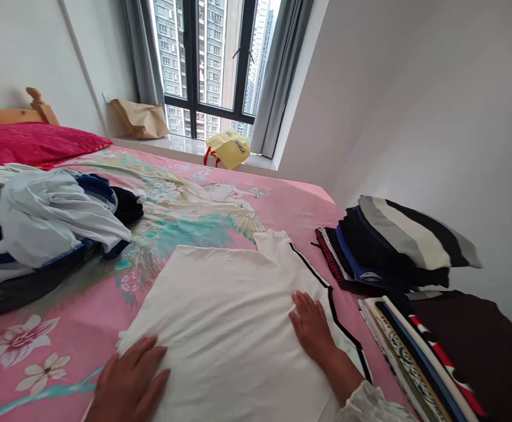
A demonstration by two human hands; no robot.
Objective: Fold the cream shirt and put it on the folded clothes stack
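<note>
A white garment [229, 316] with black trim along its right edge lies spread flat on the pink flowered bedspread [84, 310]. My left hand [126, 384] rests flat on its lower left edge, fingers stretched out. My right hand [313, 328] lies palm down on the garment's right side, just inside the black trim, fingers together and extended. Neither hand holds anything.
A heap of unfolded white, blue and black clothes [40, 228] sits at the left. Two stacks of folded clothes [392, 246] [432, 351] lie at the right by the wall. A red pillow [31, 143], a yellow bag [228, 149] and a brown paper bag [139, 117] lie near the window.
</note>
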